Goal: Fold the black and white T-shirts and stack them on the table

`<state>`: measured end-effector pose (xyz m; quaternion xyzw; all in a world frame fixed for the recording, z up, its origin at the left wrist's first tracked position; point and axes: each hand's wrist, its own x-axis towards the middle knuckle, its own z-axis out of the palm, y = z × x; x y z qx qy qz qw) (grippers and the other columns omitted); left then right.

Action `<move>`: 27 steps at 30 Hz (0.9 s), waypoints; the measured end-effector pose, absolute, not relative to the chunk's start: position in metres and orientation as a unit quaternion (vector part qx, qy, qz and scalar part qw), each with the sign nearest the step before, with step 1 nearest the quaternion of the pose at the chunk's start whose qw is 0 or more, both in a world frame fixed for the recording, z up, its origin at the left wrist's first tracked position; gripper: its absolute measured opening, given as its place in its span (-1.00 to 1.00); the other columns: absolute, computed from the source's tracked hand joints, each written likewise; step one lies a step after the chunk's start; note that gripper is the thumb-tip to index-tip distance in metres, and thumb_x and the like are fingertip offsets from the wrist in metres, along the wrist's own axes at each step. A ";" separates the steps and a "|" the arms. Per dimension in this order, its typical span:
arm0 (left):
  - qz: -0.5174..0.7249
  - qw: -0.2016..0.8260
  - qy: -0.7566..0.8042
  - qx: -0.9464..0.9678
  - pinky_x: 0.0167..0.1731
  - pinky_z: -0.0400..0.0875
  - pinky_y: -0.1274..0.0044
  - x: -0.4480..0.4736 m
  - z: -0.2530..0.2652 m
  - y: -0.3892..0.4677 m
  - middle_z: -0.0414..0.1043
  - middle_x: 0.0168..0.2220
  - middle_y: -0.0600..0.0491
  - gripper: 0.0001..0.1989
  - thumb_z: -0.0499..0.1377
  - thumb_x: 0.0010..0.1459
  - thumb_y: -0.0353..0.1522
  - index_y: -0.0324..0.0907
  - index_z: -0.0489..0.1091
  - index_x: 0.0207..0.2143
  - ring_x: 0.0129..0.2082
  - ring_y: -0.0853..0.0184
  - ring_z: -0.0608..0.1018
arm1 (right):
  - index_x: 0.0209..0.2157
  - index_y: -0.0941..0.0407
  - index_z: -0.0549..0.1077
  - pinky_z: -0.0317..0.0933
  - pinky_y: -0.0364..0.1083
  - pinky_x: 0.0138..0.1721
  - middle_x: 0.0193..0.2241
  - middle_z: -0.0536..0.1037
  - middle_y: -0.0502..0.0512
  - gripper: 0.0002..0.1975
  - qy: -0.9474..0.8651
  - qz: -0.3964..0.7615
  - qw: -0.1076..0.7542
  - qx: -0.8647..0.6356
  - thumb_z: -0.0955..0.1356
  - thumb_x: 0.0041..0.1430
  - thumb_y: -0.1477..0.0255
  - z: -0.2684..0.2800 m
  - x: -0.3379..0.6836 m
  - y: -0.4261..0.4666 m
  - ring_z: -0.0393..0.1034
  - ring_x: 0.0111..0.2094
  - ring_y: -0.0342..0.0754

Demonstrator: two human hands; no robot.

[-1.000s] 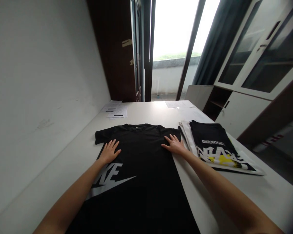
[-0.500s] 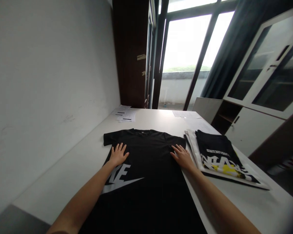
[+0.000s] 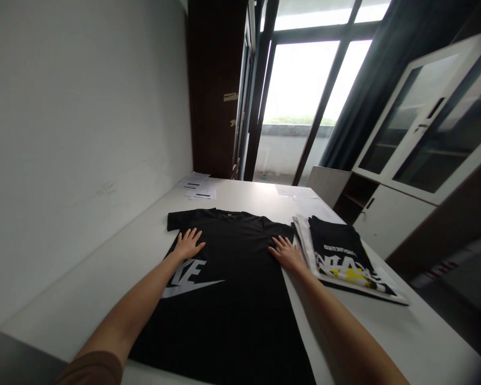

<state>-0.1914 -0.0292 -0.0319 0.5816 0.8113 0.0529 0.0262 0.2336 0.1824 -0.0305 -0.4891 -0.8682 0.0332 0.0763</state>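
A black T-shirt (image 3: 236, 310) lies spread out on the white table (image 3: 100, 278), its collar at the far end and a white letter print with a swoosh on its left part. My left hand (image 3: 188, 245) rests on the shirt below the left sleeve, fingers spread and flat. On the opposite side, my right hand (image 3: 286, 252) lies with fingers apart near the right sleeve, touching the cloth. My left forearm covers part of the print. Neither hand grips anything.
To the right lies a stack of folded shirts (image 3: 339, 240), black and white with yellow print. Papers (image 3: 202, 188) lie at the far left by the wall, and more sheets (image 3: 294, 191) at the far right. White cabinets (image 3: 398, 216) stand beyond the table's right side.
The view has shifted slightly, so the shirt's lower hem now shows at the bottom. Both hands stay flat in about the same places on the shirt.
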 end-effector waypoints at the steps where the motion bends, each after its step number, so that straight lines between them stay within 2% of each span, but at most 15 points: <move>1: 0.052 0.026 0.811 0.583 0.34 -0.22 -0.03 -0.192 -0.031 -0.027 -0.23 0.50 -0.04 -0.23 -0.19 0.34 0.13 -0.02 -0.02 0.47 0.48 -0.02 -0.13 | 0.41 -0.02 0.15 -0.16 0.36 0.33 0.44 0.06 0.19 -0.31 -0.868 0.033 0.073 -0.491 0.14 0.39 -0.04 -0.029 0.232 0.186 -0.17 0.45 0.24; 6: 0.049 0.027 0.819 0.571 0.33 -0.20 -0.04 -0.194 -0.026 -0.017 -0.21 0.50 -0.05 -0.23 -0.19 0.35 0.13 -0.01 -0.02 0.46 0.48 -0.03 -0.13 | 0.42 -0.02 0.12 -0.14 0.34 0.32 0.44 0.06 0.21 -0.31 -0.865 0.029 0.069 -0.496 0.11 0.40 -0.03 -0.021 0.219 0.203 -0.17 0.45 0.22; 10: 0.045 0.027 0.825 0.563 0.32 -0.19 -0.05 -0.195 -0.026 -0.005 -0.20 0.50 -0.07 -0.23 -0.21 0.35 0.13 -0.02 -0.02 0.47 0.48 -0.06 -0.13 | 0.40 0.02 0.18 -0.09 0.32 0.32 0.42 0.11 0.23 -0.34 -0.860 0.031 0.086 -0.502 0.11 0.41 0.02 -0.016 0.211 0.212 -0.11 0.44 0.22; 14: 0.047 0.030 0.827 0.559 0.33 -0.18 -0.05 -0.199 -0.025 0.009 -0.19 0.50 -0.07 -0.24 -0.21 0.35 0.12 -0.02 -0.02 0.47 0.47 -0.06 -0.12 | 0.40 0.12 0.18 0.06 0.20 0.30 0.39 0.16 0.29 -0.35 -0.838 0.018 0.198 -0.508 0.17 0.40 0.11 -0.018 0.215 0.215 0.03 0.39 0.20; 17: 0.054 0.034 0.827 0.559 0.33 -0.19 -0.03 -0.204 -0.024 0.019 -0.19 0.50 -0.06 -0.26 -0.21 0.37 0.10 -0.02 -0.02 0.46 0.48 -0.03 -0.12 | 0.40 0.12 0.16 0.10 0.13 0.30 0.39 0.17 0.24 -0.36 -0.836 0.023 0.252 -0.488 0.18 0.39 0.15 -0.022 0.219 0.213 0.07 0.38 0.15; 21: 0.062 0.035 0.823 0.564 0.34 -0.17 0.01 -0.206 -0.020 0.028 -0.14 0.49 -0.05 -0.31 -0.16 0.38 0.05 -0.01 0.05 0.44 0.47 0.00 -0.07 | 0.39 0.05 0.19 0.06 0.10 0.33 0.36 0.25 0.13 -0.40 -0.876 0.052 0.213 -0.429 0.20 0.40 0.17 -0.027 0.217 0.210 0.03 0.40 0.07; 24: 0.068 0.022 0.825 0.561 0.35 -0.15 0.07 -0.206 -0.019 0.028 -0.07 0.48 -0.04 -0.37 -0.15 0.40 -0.01 -0.02 0.13 0.40 0.46 0.04 -0.03 | 0.36 0.05 0.26 0.01 0.13 0.35 0.35 0.27 0.13 -0.41 -0.891 0.065 0.155 -0.422 0.23 0.39 0.14 -0.031 0.211 0.211 0.02 0.41 0.10; 27: 0.071 0.008 0.842 0.535 0.34 -0.11 0.07 -0.210 -0.020 0.024 -0.03 0.46 -0.13 -0.36 -0.16 0.41 -0.02 -0.11 0.15 0.39 0.45 0.00 0.01 | 0.32 0.04 0.32 -0.01 0.15 0.35 0.37 0.23 0.14 -0.43 -0.889 0.059 0.134 -0.435 0.25 0.39 0.12 -0.035 0.209 0.213 0.01 0.41 0.15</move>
